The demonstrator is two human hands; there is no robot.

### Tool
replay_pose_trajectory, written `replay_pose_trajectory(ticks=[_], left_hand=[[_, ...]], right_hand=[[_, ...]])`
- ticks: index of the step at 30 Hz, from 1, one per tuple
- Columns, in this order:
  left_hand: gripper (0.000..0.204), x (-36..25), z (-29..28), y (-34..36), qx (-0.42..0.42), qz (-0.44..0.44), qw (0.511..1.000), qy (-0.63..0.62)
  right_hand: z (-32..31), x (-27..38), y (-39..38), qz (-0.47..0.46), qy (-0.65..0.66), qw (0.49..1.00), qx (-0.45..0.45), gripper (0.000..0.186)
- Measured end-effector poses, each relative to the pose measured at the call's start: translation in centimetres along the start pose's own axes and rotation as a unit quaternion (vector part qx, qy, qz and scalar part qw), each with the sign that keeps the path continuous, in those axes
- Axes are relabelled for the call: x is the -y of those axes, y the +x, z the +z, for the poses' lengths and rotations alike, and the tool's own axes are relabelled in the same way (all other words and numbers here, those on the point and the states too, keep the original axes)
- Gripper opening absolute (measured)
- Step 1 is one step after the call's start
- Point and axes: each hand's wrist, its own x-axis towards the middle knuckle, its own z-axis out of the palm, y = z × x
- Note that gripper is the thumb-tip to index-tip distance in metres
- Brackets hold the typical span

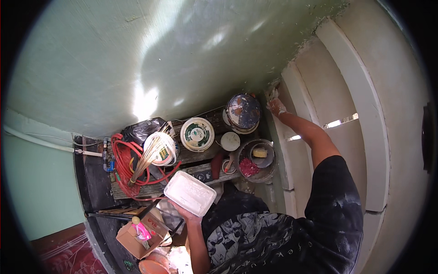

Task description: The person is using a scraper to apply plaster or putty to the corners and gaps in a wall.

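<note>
White tray [172, 182] in hand

The left hand [186, 214] has its grip on the tray's near edge, fingers hidden underneath. It should handle light and stiff (the pale paste [190, 192] may be slippery); support it from below. The right hand [275, 105] is beside the green wall [228, 59]; its grip I cannot tell.

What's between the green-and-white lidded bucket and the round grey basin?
In the head view, a small pale round-topped container sits between the bucket and the basin.
</note>
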Motion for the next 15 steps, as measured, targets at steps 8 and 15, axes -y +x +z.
replay_pose_trajectory(ticks=[8, 15], left_hand=[[0.080, 0.2, -0.8, 0.7, -0.008, -0.033, 0.999, 0.012], [0.080, -0.4, -1.4, 1.8, -0.003, -0.032, 0.999, -0.004]], right_hand=[[-1.6, 3.2, -2.7, 0.037, -0.200, 0.974, 0.095, 0.028], [-6.5, 6.7, -10.0, -0.045, -0.222, 0.971, -0.073, 0.029]])
